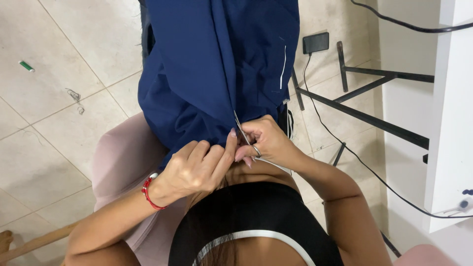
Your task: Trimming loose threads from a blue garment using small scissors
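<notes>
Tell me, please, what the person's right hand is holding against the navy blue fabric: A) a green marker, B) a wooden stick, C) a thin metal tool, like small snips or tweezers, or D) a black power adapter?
C: the right hand pinches a thin metal tool at the edge of the navy fabric, while the left hand grips the cloth beside it.

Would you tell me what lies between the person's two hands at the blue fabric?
In the head view, only a fold of the navy fabric lies between the left hand and right hand, with thin metal scissors in the right.
</notes>
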